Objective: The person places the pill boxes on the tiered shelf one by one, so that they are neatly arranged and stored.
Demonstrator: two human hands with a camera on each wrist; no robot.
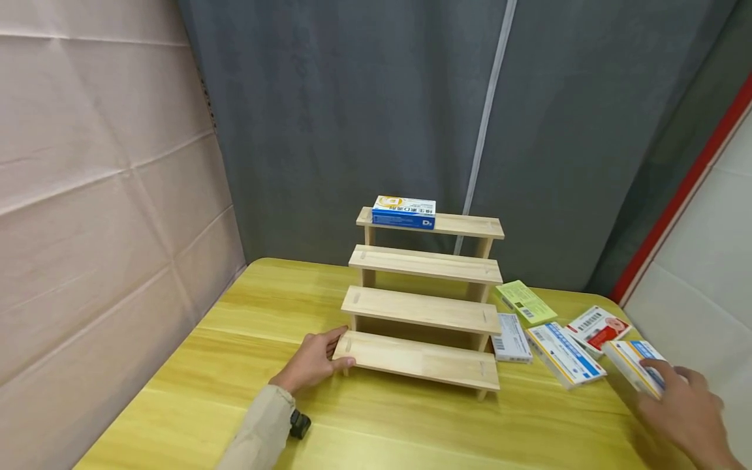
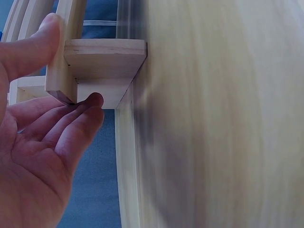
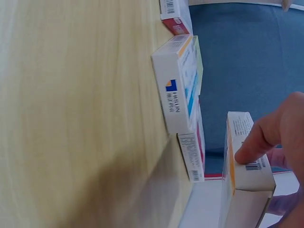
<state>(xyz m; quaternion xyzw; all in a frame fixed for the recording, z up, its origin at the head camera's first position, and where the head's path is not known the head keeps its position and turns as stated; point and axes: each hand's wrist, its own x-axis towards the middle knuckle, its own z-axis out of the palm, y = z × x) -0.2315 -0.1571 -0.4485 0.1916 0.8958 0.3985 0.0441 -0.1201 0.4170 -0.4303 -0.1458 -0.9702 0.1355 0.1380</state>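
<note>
A four-step wooden display rack (image 1: 420,312) stands on the table. At the left end of its lowest step is my left hand (image 1: 314,360), thumb on the top face and fingers under the edge, as the left wrist view shows on the wooden step (image 2: 66,52). On the far right my right hand (image 1: 684,405) grips a white medicine box (image 1: 631,367) with blue and orange stripes. In the right wrist view that box (image 3: 249,173) is raised above the table, the thumb pressed on a narrow printed side. A blue and white medicine box (image 1: 404,214) lies on the top step.
Right of the rack lie a green box (image 1: 527,301), a grey-white box (image 1: 511,338), a blue-striped white box (image 1: 565,352) and a red and white box (image 1: 598,328). A dark curtain (image 1: 352,117) hangs behind the yellow wooden table (image 1: 376,431); pale walls flank both sides.
</note>
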